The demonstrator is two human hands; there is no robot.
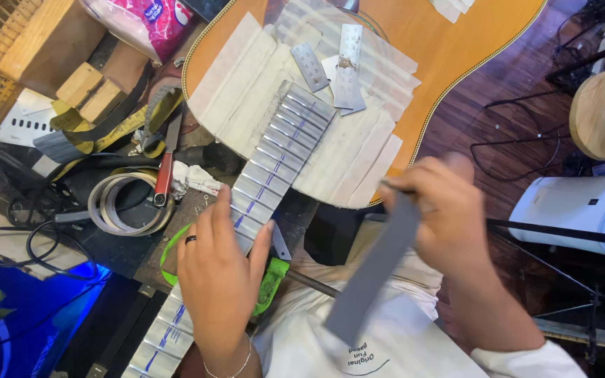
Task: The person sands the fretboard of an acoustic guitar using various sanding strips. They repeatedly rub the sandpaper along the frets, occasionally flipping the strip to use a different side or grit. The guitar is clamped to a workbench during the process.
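From my head view, my left hand lies flat and unclenched over the taped guitar neck, steadying it on the bench. My right hand pinches a grey sanding strip above my lap, just right of the guitar body.

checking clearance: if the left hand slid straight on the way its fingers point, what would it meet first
Probably the next taped frets of the guitar neck that the left hand rests on, then the masked guitar body. Its fingers point up along the neck. Depth is hard to judge.
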